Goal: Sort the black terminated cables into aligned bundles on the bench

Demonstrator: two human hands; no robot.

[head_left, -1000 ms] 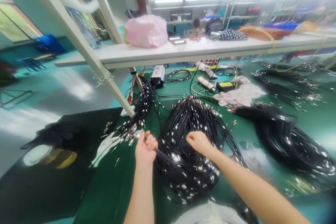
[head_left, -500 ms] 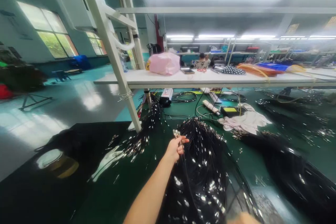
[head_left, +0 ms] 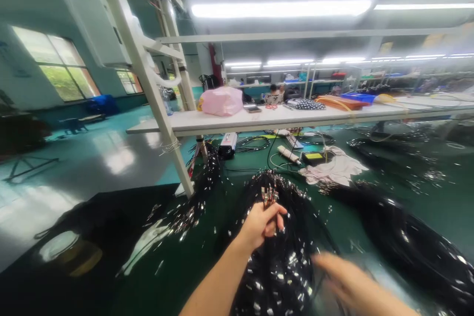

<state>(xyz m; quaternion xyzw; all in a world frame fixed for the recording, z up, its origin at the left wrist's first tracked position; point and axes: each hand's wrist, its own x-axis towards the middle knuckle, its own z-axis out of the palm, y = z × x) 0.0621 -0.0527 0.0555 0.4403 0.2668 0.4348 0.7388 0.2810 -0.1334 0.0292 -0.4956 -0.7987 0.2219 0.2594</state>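
My left hand (head_left: 264, 222) is closed around a small bunch of thin cables whose metal-tipped ends (head_left: 269, 194) stick up above the fist. Under it spreads a large heap of black cables (head_left: 274, 266) with many shiny connectors. To the right of that heap, low in the view, my right hand (head_left: 338, 274) is smeared by motion, so its fingers cannot be made out. A second bundle of black cables (head_left: 403, 237) lies further right on the green table. More connector ends (head_left: 190, 215) are gathered to the left.
A jar with a pale lid (head_left: 61, 247) and a white glove-like cloth (head_left: 146, 244) lie at left. Behind the heap are a crumpled pale cloth (head_left: 335, 165) and a small device (head_left: 228, 144). A white shelf (head_left: 222, 126) on a slanted post (head_left: 148, 84) carries a pink bag (head_left: 222, 101).
My left hand shows further right over the heap, with the cable ends fanned upright. My right hand has come up into view from the bottom edge. The camera view has shifted slightly.
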